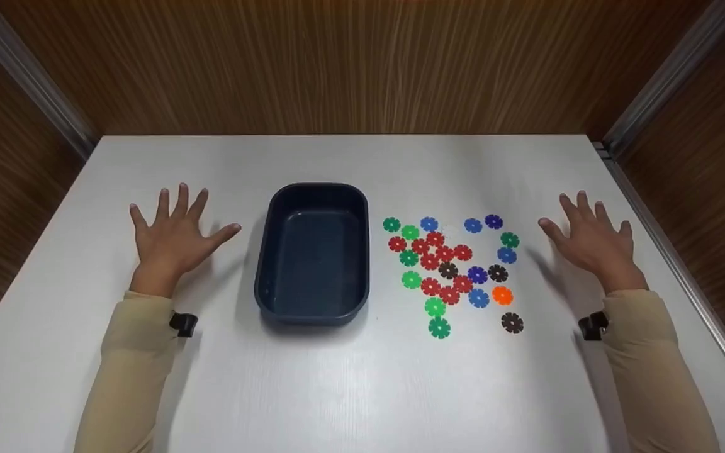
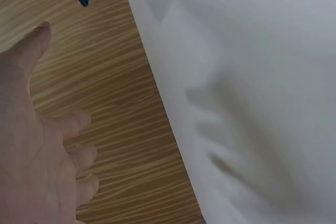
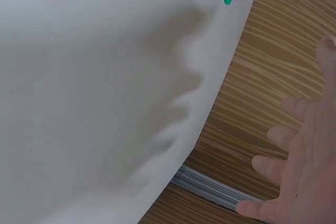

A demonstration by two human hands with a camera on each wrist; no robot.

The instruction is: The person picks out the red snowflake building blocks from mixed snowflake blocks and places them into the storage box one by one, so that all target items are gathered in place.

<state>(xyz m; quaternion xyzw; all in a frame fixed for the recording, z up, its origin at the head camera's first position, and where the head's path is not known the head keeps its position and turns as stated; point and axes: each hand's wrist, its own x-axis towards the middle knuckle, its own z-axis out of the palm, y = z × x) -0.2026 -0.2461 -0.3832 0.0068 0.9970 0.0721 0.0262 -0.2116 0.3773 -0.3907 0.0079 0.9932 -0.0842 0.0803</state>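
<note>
My left hand point(image 1: 174, 242) is held over the left part of the table with its fingers spread, holding nothing. To its right stands a dark blue rectangular tub point(image 1: 312, 264), with nothing visible inside. Notched plastic discs lie flat in a loose patch right of the tub: red discs point(image 1: 430, 262) mostly in the middle, green point(image 1: 439, 328), blue point(image 1: 479, 298) and dark brown ones point(image 1: 512, 323) around them, plus one orange disc point(image 1: 502, 295). Beyond the patch, my right hand point(image 1: 595, 245) is also spread and holds nothing. Both wrist views show the palms bare.
The white table point(image 1: 375, 390) carries the tub and discs. A wood-grain panel point(image 1: 362, 69) rises behind it, with more panels at both sides. A metal rail point(image 1: 671, 264) runs along the right edge. Each wrist wears a small black mount point(image 1: 184, 324).
</note>
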